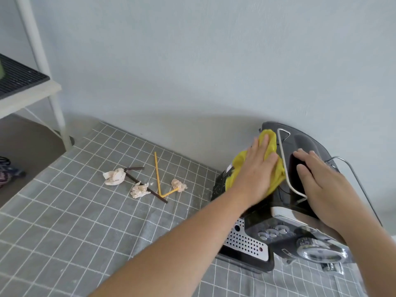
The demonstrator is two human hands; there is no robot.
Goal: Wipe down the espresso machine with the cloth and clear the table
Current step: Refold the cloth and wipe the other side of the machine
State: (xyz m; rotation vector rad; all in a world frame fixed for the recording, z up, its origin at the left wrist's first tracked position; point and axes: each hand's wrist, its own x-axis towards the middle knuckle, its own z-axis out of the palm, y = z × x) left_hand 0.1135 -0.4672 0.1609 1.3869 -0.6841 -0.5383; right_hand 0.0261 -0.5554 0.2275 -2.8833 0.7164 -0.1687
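Note:
A black and silver espresso machine (267, 239) stands at the right of the table, close to the wall. My left hand (256, 170) presses a yellow cloth (270, 140) flat against the machine's left top side. My right hand (321, 185) lies flat on the dark top of the machine, fingers spread, holding nothing. On the table lie three crumpled paper wads (114, 176) (139, 190) (179, 185), a yellow bent straw (157, 172) and a dark bent straw (139, 182).
A grey checked tablecloth (64, 221) covers the table. A white shelf frame (40, 67) with a black grid mat (17, 78) stands at the far left. The wall runs right behind the machine. A grey cable (351, 174) loops at the machine's right.

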